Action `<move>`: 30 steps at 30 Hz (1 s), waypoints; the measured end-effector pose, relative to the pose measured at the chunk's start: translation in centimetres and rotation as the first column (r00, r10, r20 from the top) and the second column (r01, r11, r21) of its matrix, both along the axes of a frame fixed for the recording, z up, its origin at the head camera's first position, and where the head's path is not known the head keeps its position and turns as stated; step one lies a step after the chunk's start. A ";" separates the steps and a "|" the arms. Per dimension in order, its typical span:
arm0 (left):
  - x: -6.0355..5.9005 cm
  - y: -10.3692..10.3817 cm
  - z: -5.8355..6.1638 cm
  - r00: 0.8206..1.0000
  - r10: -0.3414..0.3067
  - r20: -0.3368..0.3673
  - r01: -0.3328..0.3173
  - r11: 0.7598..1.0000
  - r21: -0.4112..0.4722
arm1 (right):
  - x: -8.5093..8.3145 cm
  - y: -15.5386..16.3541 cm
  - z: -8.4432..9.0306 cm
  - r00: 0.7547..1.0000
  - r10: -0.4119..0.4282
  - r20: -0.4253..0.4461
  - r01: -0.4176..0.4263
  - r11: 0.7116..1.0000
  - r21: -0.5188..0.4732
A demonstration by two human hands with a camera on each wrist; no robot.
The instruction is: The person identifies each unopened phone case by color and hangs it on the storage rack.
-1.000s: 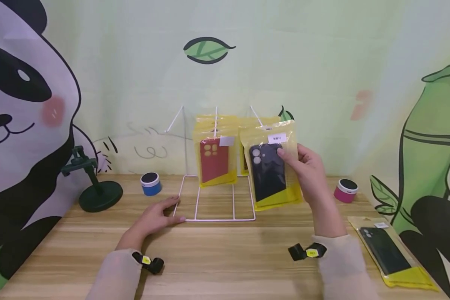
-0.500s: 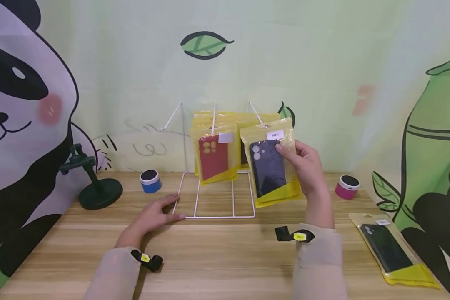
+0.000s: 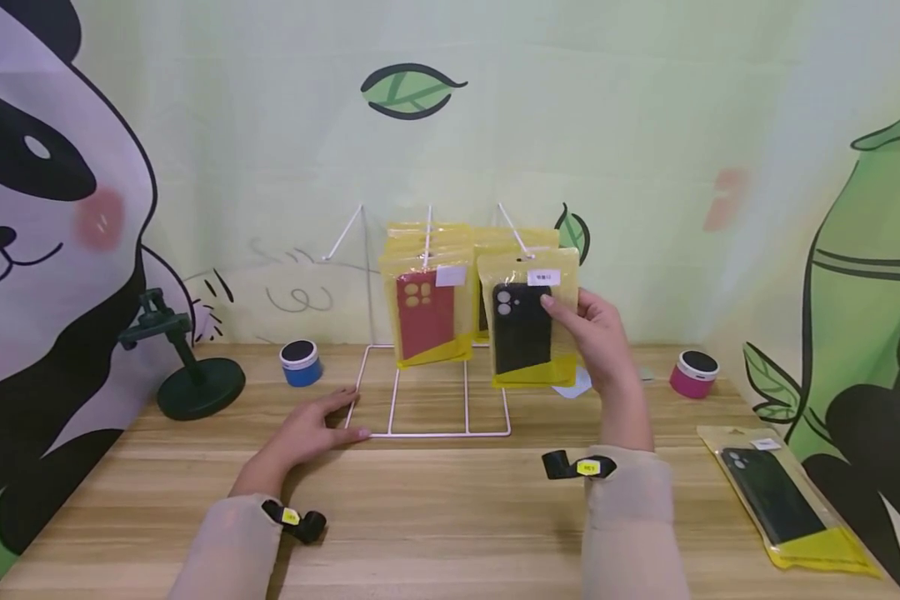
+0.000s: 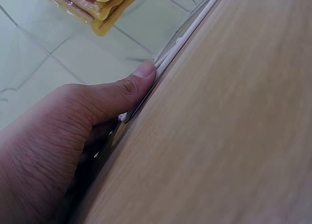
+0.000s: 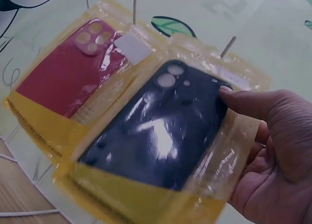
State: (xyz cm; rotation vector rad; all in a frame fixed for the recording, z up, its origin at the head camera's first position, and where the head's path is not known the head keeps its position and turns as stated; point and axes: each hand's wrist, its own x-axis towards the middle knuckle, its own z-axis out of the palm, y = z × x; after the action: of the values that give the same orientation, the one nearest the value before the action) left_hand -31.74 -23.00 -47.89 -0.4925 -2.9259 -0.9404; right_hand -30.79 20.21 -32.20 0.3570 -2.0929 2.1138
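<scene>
My right hand (image 3: 603, 337) pinches a bagged black phone case (image 3: 522, 329) by its right side, thumb on the front near the camera cutouts. The clear and yellow bag stands upright at the right prong (image 3: 515, 229) of a white wire display rack (image 3: 450, 434), the prong's tip right at its top hole. In the right wrist view the prong pokes up above the bag. My left hand (image 3: 307, 429) rests on the rack base's front left corner, its thumb (image 4: 126, 90) against the wire. A bagged red phone case (image 3: 426, 317) hangs on the middle prong, more bags behind it.
The left prong (image 3: 342, 233) carries no bag. Another bagged dark phone case (image 3: 776, 496) lies on the table at the right. A blue round speaker (image 3: 301, 363), a pink one (image 3: 694, 374) and a dark green stand (image 3: 195, 375) are on the wooden table (image 3: 420, 517).
My right hand has moved slightly left with the bagged black phone case, which has gone from tilted to upright and shifted left. My left hand has stayed on the rack's base.
</scene>
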 end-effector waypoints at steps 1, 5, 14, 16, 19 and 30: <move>0.0 0.0 0.0 1.000 0.001 -0.002 -0.001 1.000 0.001 | -0.3 0.0 -0.4 1.000 0.013 0.001 -0.013 1.000 0.005; 0.1 0.0 0.0 1.000 -0.002 -0.004 0.002 1.000 0.010 | -1.5 0.0 -2.3 0.996 0.080 0.029 -0.081 0.995 0.061; 0.2 0.2 -0.4 1.000 -0.004 0.013 0.004 1.000 0.014 | -3.2 0.3 -6.5 0.985 0.140 0.105 -0.153 0.980 0.127; 0.2 0.2 -0.3 1.000 -0.004 0.013 0.003 1.000 0.011 | -3.4 0.3 -7.4 0.985 0.140 0.097 -0.149 0.985 0.087; 0.2 0.3 -0.1 1.000 -0.008 0.013 0.008 1.000 0.008 | -3.8 0.4 -8.5 0.991 0.098 0.088 -0.099 0.995 0.011; 0.0 -0.1 -0.1 1.000 -0.014 -0.005 0.014 1.000 0.019 | -4.4 -0.3 -8.5 0.993 -0.069 0.093 0.067 0.997 0.027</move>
State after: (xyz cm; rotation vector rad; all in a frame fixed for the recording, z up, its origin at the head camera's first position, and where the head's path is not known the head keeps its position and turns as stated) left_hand -31.72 -23.08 -47.95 -0.5136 -2.9101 -0.9668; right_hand -35.19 19.94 -40.71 0.1890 -2.1507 2.1071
